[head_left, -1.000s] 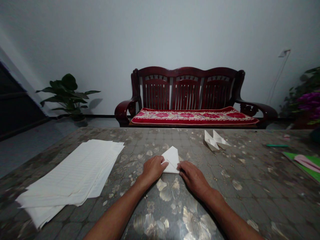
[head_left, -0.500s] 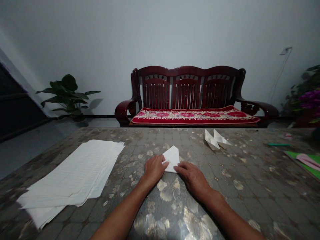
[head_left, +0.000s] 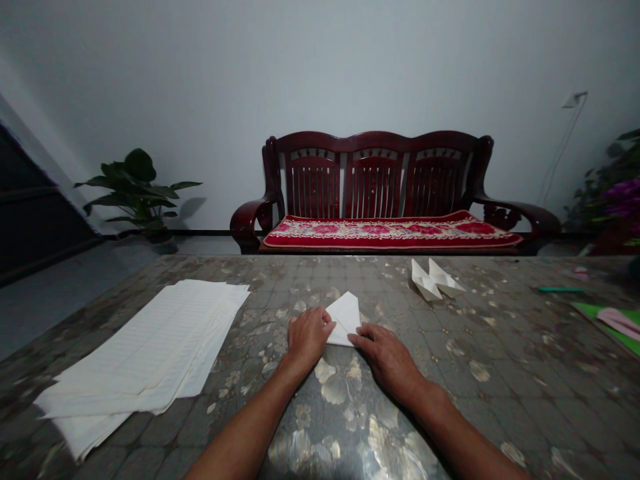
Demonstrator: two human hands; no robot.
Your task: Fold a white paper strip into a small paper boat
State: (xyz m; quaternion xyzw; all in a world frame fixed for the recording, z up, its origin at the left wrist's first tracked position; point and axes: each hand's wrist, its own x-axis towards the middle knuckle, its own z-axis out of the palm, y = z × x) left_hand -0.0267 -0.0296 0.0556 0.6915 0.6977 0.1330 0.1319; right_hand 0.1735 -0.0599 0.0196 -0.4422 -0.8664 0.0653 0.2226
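Paper (head_left: 346, 308) in 2 hands (head_left: 307, 335); lined sheets (head_left: 145, 340) illegible

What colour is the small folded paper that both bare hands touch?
The small folded paper is white, shown best in the head view.

Plain pale-grey wall (head_left: 350, 67): faces us, dimly lit.
Glossy dark-red wooden settee (head_left: 371, 191): in front of that wall.
Smooth grey floor (head_left: 65, 287): we see it at left.
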